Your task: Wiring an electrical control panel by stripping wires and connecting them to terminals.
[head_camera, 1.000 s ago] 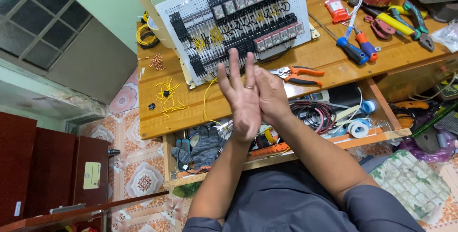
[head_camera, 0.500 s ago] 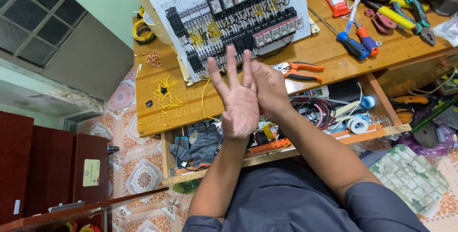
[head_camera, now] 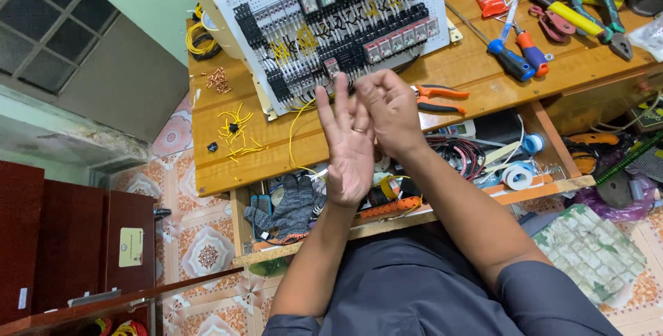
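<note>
Hands (head_camera: 369, 129) touching above white panel (head_camera: 331, 18).

two hands (head_camera: 366, 129), one wired panel (head_camera: 331, 25), two screwdrivers (head_camera: 514, 56)

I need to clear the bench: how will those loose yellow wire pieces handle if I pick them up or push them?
The yellow wire pieces look thin and short, so probably very light and bendy, not stiff. They lie scattered and crossed on the wooden bench, so a push would likely spread them instead of moving them as a bunch. Being fine, they may be fiddly to pinch singly.
</note>
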